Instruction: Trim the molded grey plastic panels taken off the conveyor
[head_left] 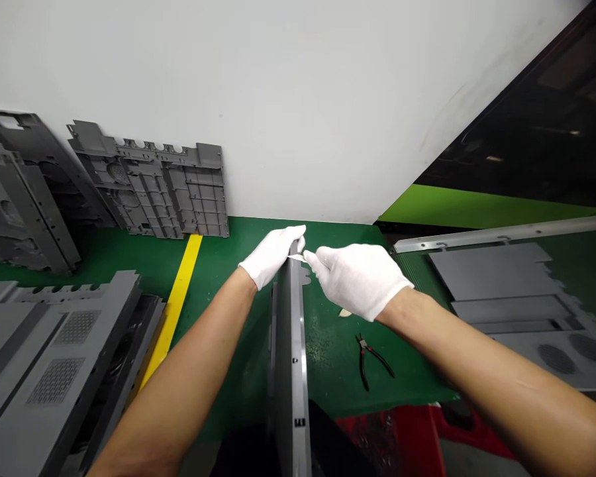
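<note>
A grey moulded plastic panel (297,331) stands on its edge, its long narrow side facing up and running away from me. Around its far end my left hand (274,255), in a white glove, is closed. My right hand (357,278), gloved too, is closed just right of that end. From its fingertips a thin pale blade (297,258) reaches across the panel's top edge; its handle is hidden in the glove. Black-handled cutting pliers (372,361) lie on the green surface (332,371) to the right. A small beige scrap (345,313) lies below my right hand.
At left, similar grey panels (153,189) lean against the white wall (302,112), and more lie stacked (54,371) nearer me. Yellow tape (179,291) crosses the surface. On the right, another panel (516,305) lies beyond a metal rail (501,233). A red stool (412,437) stands below.
</note>
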